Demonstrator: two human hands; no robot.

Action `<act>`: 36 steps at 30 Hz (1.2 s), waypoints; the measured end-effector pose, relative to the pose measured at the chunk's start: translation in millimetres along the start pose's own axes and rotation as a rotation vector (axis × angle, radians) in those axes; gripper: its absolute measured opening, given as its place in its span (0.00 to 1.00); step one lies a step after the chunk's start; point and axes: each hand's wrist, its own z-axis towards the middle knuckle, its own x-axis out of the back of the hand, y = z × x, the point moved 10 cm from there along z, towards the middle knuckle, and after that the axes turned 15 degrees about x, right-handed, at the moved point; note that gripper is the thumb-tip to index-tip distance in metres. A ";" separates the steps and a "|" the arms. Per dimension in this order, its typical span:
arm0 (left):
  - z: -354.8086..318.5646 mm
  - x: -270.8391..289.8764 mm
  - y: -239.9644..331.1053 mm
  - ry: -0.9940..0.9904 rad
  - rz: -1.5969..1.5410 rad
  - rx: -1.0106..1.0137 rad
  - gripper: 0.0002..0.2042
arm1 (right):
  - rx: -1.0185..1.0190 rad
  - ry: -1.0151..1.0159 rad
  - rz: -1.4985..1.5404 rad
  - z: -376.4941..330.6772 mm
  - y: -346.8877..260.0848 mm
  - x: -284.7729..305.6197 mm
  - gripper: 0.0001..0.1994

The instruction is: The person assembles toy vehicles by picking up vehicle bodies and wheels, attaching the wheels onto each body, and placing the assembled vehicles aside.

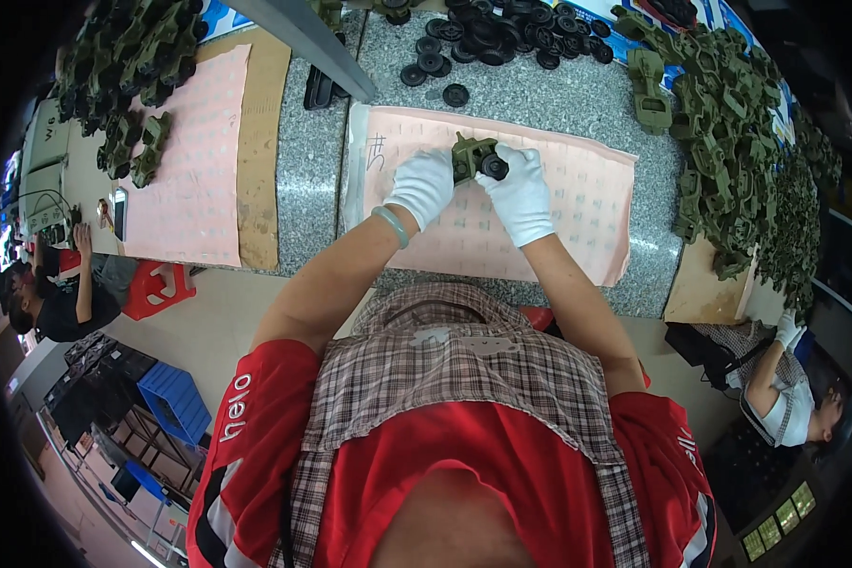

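Note:
Over a pink printed sheet point(577, 227) on the speckled stone table, both my white-gloved hands meet at an olive-green toy vehicle body point(466, 156). My left hand point(423, 186) grips the body's left side. My right hand point(521, 194) is closed around a small black wheel point(493, 167), pressed against the right end of the body. The fingertips behind the body are partly hidden.
A heap of black wheels point(488, 38) lies at the table's far side. Green vehicle bodies are piled at the right point(729, 123) and far left point(128, 57). A grey metal post point(317, 47) slants in from above. Co-workers sit on both sides.

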 end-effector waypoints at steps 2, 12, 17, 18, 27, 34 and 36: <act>0.4 -0.1 0.7 -0.003 0.001 -0.011 0.22 | 0.049 0.056 -0.003 1.4 -2.3 11.1 0.30; -6.0 -8.9 -3.1 0.029 -0.166 -0.060 0.19 | 0.765 0.142 -0.294 53.6 -78.0 -16.8 0.18; -10.6 12.6 -0.4 0.054 -0.159 -0.048 0.20 | 0.350 0.164 -0.278 69.3 -54.1 -5.4 0.18; -8.5 11.0 2.3 0.044 -0.123 -0.048 0.20 | 0.171 0.215 -0.273 70.4 -38.2 1.0 0.18; -11.1 18.5 9.7 0.070 -0.090 -0.140 0.21 | 0.352 0.187 -0.393 71.2 -58.7 3.1 0.21; -8.3 25.5 10.5 -0.141 -0.387 -0.102 0.20 | 1.017 -0.233 -0.288 49.0 -80.1 -44.6 0.21; -15.8 34.1 9.5 -0.060 -0.449 -0.129 0.20 | 1.046 -0.260 -0.230 47.0 -94.8 -38.8 0.21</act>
